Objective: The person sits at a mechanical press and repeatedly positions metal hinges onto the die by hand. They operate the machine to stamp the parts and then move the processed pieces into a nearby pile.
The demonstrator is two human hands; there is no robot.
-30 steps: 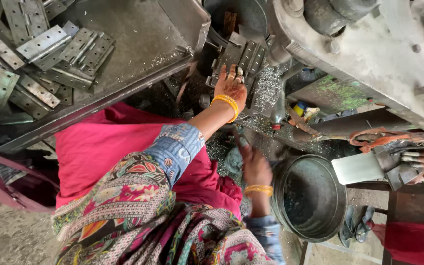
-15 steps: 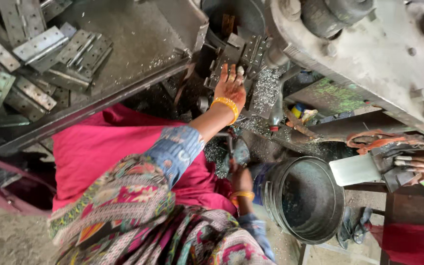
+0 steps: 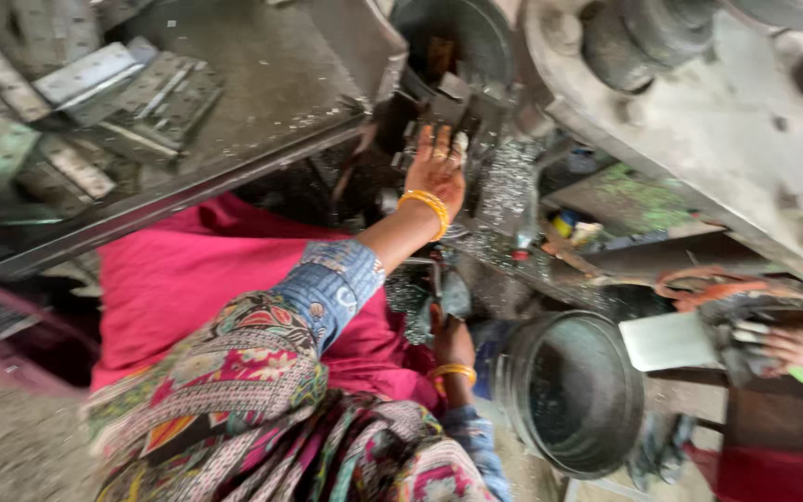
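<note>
At the press die (image 3: pixel 453 107), the left hand (image 3: pixel 436 167) lies spread; right hand (image 3: pixel 451 336) grip cannot be told

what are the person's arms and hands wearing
Both hands are bare. The left hand and right hand each have an orange-yellow bangle at the wrist. The sleeves are patterned blue cloth, over a multicoloured floral garment.

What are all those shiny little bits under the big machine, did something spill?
Yes, it looks that way. Small silvery metal scraps lie scattered below the machine, right beside the left hand, which rests on a metal part. More bits glint near the right hand, by the round black tub. The metal plates on the table lie in a jumble.
</note>
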